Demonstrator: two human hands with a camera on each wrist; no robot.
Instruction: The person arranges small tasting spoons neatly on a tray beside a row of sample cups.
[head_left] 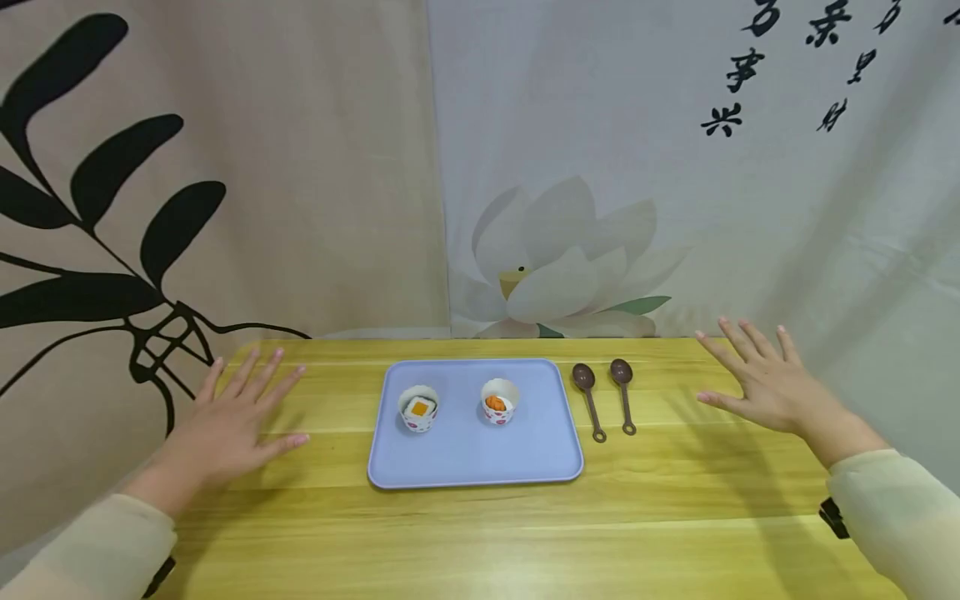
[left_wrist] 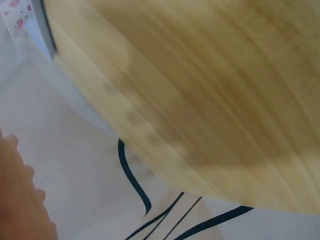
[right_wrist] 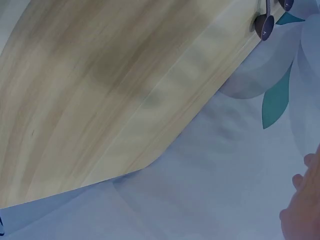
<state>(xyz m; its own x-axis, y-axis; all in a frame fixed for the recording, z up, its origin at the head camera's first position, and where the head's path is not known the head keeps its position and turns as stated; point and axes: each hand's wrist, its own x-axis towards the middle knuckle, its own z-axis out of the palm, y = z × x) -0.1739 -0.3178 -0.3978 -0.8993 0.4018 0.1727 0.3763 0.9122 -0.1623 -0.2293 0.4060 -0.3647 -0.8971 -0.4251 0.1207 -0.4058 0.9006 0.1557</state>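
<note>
My left hand [head_left: 232,421], fingers spread and holding nothing, hovers over the left side of the table. On the right, my right hand [head_left: 772,387] is likewise spread and bare, apart from everything. Between them lies a lavender tray [head_left: 480,458] bearing two small patterned paper cups. The left cup [head_left: 418,421] contains a white piece with an orange-yellow square on top. Inside the right cup [head_left: 500,412] sits an orange piece. Two brown spoons, a nearer-tray spoon [head_left: 590,404] and an outer spoon [head_left: 623,396], lie right of the tray, closest to my right hand.
The wooden table [head_left: 465,542] ends at a curtain [head_left: 570,167] printed with a lotus, dark leaves and characters. In the left wrist view a tray corner [left_wrist: 44,30] shows at the upper left. Spoon bowls [right_wrist: 264,26] appear at the right wrist view's upper right.
</note>
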